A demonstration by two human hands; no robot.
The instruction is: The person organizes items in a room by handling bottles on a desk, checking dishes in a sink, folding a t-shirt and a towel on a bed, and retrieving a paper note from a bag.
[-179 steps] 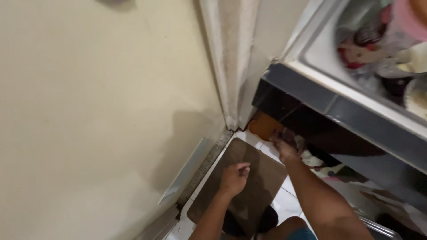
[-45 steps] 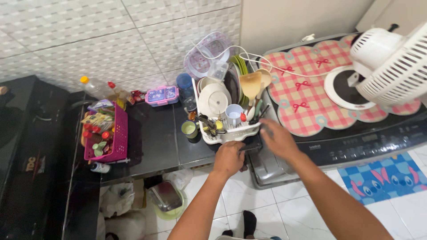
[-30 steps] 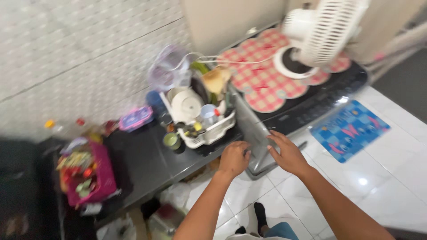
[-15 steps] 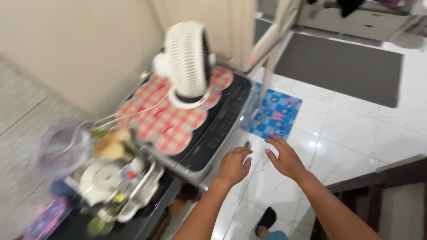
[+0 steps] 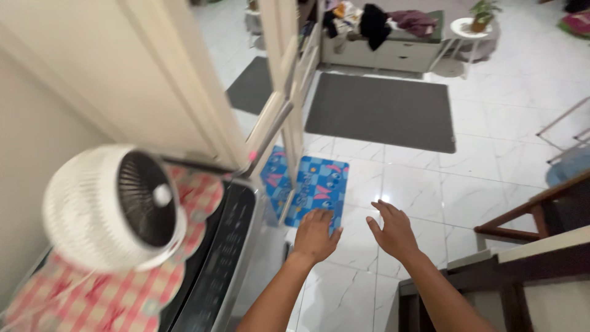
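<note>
White tiled floor (image 5: 491, 123) fills most of the view, with a grey rug (image 5: 384, 110) at 12 o'clock and a low bench piled with clothes (image 5: 381, 52) beyond it. A cream door frame (image 5: 184, 92) runs up at 11 o'clock. The dark-topped washing machine (image 5: 233, 258) sits at 8 o'clock. On it lies a red checked cover (image 5: 92, 301), and a white fan (image 5: 114, 206) stands on that at 9 o'clock. A wooden stair rail (image 5: 528, 209) is at 4 o'clock.

The blue patterned mat (image 5: 319, 184) lies on the floor just past the machine's corner, dead centre. Both our hands hover above the floor near it, touching nothing. Our left hand (image 5: 316, 233) overlaps the mat's near edge in the view, its fingers loosely curled and empty. Our right hand (image 5: 393, 230) is just to its 3 o'clock over bare tile, its fingers (image 5: 384, 209) spread apart and also empty.

We judge this an in-between step, with the hands free and carried out front and nothing gripped. Any grasp from here calls for a reach first: down toward 12 o'clock for the mat, or across to 9 o'clock for the machine's edge.
</note>
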